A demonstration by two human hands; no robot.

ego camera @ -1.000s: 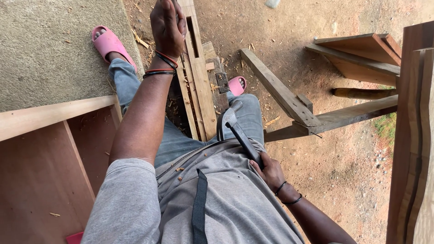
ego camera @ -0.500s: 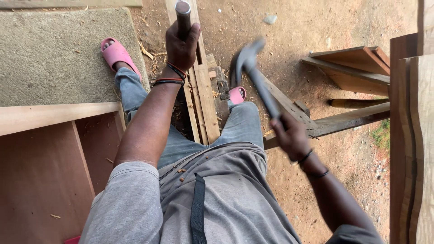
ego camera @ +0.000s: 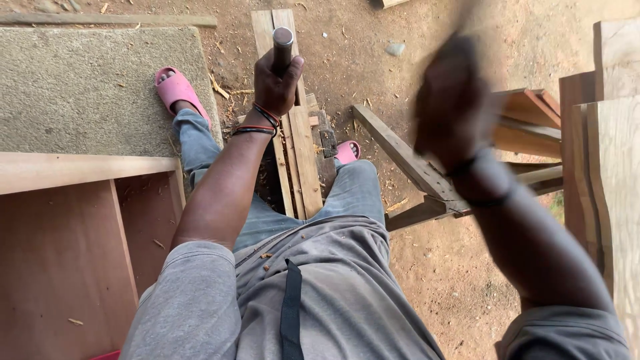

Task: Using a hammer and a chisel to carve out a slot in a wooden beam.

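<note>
My left hand (ego camera: 277, 83) is wrapped around a dark round-ended chisel handle (ego camera: 282, 43), held upright against narrow wooden planks (ego camera: 303, 153) that lie on the ground between my feet. My right hand (ego camera: 453, 100) is raised high on the right as a blurred closed fist. The hammer it grips is only a faint streak running toward the top edge. Bracelets circle both wrists.
Pink sandals (ego camera: 175, 90) (ego camera: 347, 152) are on my feet, either side of the planks. An open wooden cabinet (ego camera: 67, 253) stands at the left, below a concrete slab (ego camera: 87, 87). A wooden frame (ego camera: 407, 160) and upright boards (ego camera: 613, 173) crowd the right. The ground is dirt with wood chips.
My right hand came up from my hip with the hammer and has swung higher, now blurred. My left hand stays on the chisel at the planks.
</note>
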